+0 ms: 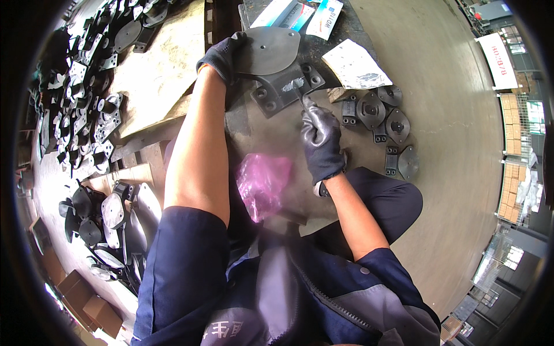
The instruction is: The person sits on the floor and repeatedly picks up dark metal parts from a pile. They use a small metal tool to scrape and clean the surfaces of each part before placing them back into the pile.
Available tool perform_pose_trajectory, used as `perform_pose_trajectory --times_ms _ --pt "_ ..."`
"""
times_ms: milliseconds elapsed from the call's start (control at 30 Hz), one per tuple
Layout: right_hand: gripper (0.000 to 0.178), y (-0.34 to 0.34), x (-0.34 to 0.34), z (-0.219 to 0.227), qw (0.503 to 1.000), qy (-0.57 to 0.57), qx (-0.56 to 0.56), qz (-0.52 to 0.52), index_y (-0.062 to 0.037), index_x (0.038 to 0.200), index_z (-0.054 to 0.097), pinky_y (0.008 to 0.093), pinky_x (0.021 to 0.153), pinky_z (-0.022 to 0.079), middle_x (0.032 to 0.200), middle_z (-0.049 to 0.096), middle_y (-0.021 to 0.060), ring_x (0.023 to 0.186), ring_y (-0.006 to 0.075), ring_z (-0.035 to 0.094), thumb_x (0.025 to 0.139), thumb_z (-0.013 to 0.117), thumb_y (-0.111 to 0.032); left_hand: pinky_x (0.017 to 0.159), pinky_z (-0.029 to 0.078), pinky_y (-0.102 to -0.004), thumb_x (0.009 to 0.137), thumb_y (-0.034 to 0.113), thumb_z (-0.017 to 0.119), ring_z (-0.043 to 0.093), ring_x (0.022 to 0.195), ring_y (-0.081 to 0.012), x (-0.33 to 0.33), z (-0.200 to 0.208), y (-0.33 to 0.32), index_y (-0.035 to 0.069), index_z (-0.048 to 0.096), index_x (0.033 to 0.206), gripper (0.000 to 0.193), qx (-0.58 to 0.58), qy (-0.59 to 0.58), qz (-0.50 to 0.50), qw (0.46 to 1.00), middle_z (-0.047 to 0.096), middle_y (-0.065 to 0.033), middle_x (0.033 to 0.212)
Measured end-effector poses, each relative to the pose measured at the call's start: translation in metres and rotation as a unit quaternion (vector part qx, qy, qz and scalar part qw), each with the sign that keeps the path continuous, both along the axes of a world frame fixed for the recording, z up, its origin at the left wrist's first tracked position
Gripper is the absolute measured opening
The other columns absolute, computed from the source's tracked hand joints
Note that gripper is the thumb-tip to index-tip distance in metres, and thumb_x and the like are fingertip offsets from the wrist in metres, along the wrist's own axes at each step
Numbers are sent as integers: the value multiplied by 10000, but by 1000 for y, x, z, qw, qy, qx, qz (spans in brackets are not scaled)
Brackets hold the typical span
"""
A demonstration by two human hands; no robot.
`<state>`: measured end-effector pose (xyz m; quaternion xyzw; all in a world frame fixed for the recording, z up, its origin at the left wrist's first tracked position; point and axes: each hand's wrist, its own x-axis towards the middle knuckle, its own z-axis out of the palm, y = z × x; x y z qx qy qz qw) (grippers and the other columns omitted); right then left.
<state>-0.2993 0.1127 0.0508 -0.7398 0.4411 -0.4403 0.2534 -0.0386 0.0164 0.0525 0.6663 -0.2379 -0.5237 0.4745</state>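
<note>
Plate (pixel 271 51) | left hand (pixel 224 56) pinching edge | right hand (pixel 321 131) curled at bracket (pixel 279 97), grip unclear

Dark letters and digits stand on a blue-and-white packet (pixel 325 19), and partly covered lettering on the blue-and-white packet (pixel 281 14) beside it; red characters mark a white sign (pixel 497 61), pale ones the jacket (pixel 277 288).

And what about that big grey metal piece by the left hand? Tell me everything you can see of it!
The big grey metal piece looks dull and smooth. Its wide, flat, rounded plate has small holes and meets a darker block with four round holes and a shiny pale patch. The gloved left hand holds the plate's left edge. The right hand points toward the block; I can't tell if it touches.
</note>
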Motion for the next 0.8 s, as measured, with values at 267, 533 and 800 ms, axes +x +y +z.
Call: perform_pose_trajectory --times_ms 267,533,800 --pt "438 2 -2 -2 996 78 -43 20 -15 1133 638 307 595 460 734 577 137 641 214 576 740 476 91 783 473 -431 797 588 626 589 916 -272 -6 10 5 89 619 1150 611 -2 -1 0 1000 641 -138 1055" --pt "403 6 -3 -16 986 150 65 40 -10 1135 631 264 583 449 768 582 78 682 147 587 774 488 98 781 478 -400 807 542 648 590 898 -227 12 -21 -9 90 633 1131 556 -31 -85 -54 994 651 -116 1022" --pt "435 2 -5 -9 964 -200 172 36 -12 1208 586 218 660 451 943 595 56 803 132 600 825 440 130 699 484 -349 817 524 650 585 834 -196 23 -33 -10 96 656 1058 491 -121 -243 -130 954 654 -89 960"
